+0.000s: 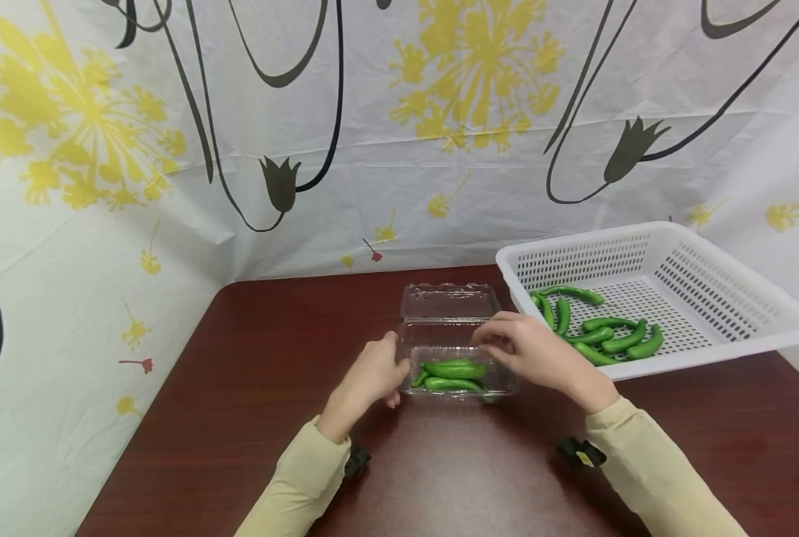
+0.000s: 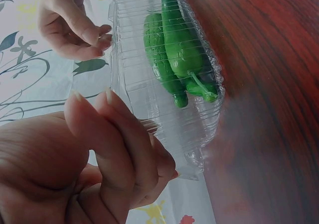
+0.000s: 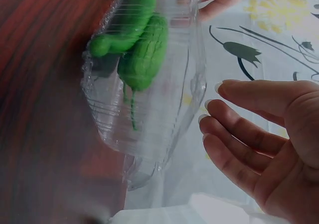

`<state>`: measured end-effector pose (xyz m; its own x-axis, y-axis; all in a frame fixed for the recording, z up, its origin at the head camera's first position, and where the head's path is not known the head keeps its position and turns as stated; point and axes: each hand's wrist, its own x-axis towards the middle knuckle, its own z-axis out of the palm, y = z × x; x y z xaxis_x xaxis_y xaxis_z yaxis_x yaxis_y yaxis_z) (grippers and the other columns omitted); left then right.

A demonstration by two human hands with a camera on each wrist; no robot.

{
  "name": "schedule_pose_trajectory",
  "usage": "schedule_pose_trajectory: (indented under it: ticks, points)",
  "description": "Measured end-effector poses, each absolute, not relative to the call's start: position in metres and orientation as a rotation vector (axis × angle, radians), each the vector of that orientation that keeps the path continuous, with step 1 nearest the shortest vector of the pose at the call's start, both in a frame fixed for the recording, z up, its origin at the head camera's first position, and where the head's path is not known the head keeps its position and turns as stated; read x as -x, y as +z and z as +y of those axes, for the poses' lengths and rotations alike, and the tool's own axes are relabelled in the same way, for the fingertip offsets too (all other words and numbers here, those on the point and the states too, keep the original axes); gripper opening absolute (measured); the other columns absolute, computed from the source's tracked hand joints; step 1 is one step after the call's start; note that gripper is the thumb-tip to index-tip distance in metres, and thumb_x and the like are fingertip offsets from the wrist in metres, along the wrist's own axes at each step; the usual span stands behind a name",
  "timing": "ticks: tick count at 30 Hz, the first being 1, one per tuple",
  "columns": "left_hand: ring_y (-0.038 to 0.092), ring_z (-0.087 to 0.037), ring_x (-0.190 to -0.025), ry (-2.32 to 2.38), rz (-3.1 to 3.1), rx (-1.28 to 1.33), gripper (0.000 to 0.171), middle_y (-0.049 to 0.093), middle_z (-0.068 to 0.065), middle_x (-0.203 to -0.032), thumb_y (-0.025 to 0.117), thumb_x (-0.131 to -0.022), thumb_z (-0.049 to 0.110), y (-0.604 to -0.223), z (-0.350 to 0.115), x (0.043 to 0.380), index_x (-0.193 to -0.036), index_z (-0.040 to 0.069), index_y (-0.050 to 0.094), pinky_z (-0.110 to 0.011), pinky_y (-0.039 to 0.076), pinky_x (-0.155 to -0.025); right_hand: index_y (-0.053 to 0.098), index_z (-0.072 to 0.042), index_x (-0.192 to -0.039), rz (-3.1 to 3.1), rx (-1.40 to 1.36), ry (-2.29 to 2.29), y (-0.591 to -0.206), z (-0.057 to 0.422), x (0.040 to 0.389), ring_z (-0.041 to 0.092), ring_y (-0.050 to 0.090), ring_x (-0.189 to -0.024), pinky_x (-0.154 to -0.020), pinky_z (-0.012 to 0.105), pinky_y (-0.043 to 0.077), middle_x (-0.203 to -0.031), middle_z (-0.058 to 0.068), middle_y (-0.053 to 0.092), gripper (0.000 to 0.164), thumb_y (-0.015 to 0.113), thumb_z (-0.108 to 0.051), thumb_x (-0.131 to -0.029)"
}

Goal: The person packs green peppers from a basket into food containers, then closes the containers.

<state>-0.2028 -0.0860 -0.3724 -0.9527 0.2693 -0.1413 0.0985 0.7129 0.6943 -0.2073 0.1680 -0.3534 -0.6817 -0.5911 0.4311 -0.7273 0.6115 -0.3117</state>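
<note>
A clear plastic clamshell box (image 1: 409, 343) lies on the table with its lid (image 1: 449, 302) folded back. Several green peppers (image 1: 454, 369) lie in it, seen through the ribbed wall in both wrist views. My left hand (image 1: 372, 369) is at the box's left end, fingers loosely bent. In the left wrist view its thumb and fingers (image 2: 132, 149) pinch nothing; whether the rear fingers touch the box, I cannot tell. Over the box's right side, my right hand (image 1: 523, 347) holds nothing. Its thumb and fingers (image 3: 244, 129) are apart and clear of the wall.
A white slotted basket (image 1: 741, 339) stands right of the box, near my right forearm. More green peppers (image 1: 600, 335) lie in its left part. The dark red-brown table (image 1: 292, 358) meets a patterned white sheet (image 1: 372, 186) at the back and left.
</note>
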Motion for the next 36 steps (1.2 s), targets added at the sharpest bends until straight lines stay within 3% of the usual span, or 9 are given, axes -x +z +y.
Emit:
schedule_pose_trajectory:
  ticks: [7,15,21,27,36]
  points:
    - [0.055,-0.016,-0.034,1.055,2.694,-0.298,0.055,0.057,-0.008,-0.055,0.052,-0.09,0.011,-0.3724,-0.0857,0.2028,-0.136,-0.006,0.029,-0.031,0.05,-0.043,0.068,-0.016,-0.093,-2.551,-1.045,0.676,-0.3507,0.1739,0.2092,0.004,0.056,-0.077,-0.066,0.026,0.048,-0.088,-0.008,0.062,0.013,0.068,-0.01,-0.082]
    - [0.055,-0.016,-0.034,1.058,2.696,-0.293,0.054,0.058,-0.008,-0.054,0.052,-0.09,0.012,-0.3724,-0.0852,0.2028,-0.135,-0.006,0.03,-0.033,0.051,-0.044,0.068,-0.011,-0.094,-2.468,-1.0,0.701,-0.3521,0.1747,0.2121,0.004,0.055,-0.076,-0.065,0.028,0.05,-0.089,-0.005,0.063,0.014,0.068,-0.006,-0.081]
    - [0.055,-0.016,-0.034,1.068,2.686,-0.284,0.054,0.057,-0.008,-0.056,0.053,-0.09,0.011,-0.3725,-0.0856,0.203,-0.135,-0.006,0.031,-0.036,0.051,-0.044,0.068,-0.011,-0.095,-2.378,-0.978,0.724,-0.3543,0.1759,0.2149,0.005,0.055,-0.074,-0.063,0.024,0.046,-0.09,-0.006,0.063,0.018,0.068,-0.002,-0.079]
    - [0.056,-0.017,-0.035,1.063,2.677,-0.276,0.056,0.058,-0.008,-0.056,0.053,-0.09,0.012,-0.3723,-0.0862,0.2034,-0.137,-0.006,0.028,-0.036,0.052,-0.045,0.068,-0.011,-0.094,-2.366,-0.972,0.749,-0.3535,0.1758,0.2152,0.005,0.053,-0.073,-0.061,0.03,0.048,-0.089,-0.006,0.062,0.018,0.067,-0.001,-0.08]
    - [0.056,-0.017,-0.035,1.048,2.676,-0.269,0.057,0.058,-0.008,-0.055,0.053,-0.091,0.013,-0.372,-0.0855,0.2035,-0.138,-0.006,0.027,-0.037,0.052,-0.045,0.069,-0.01,-0.094,-2.346,-0.958,0.737,-0.3513,0.1786,0.2152,0.007,0.054,-0.071,-0.059,0.029,0.047,-0.089,-0.004,0.063,0.017,0.067,-0.001,-0.079]
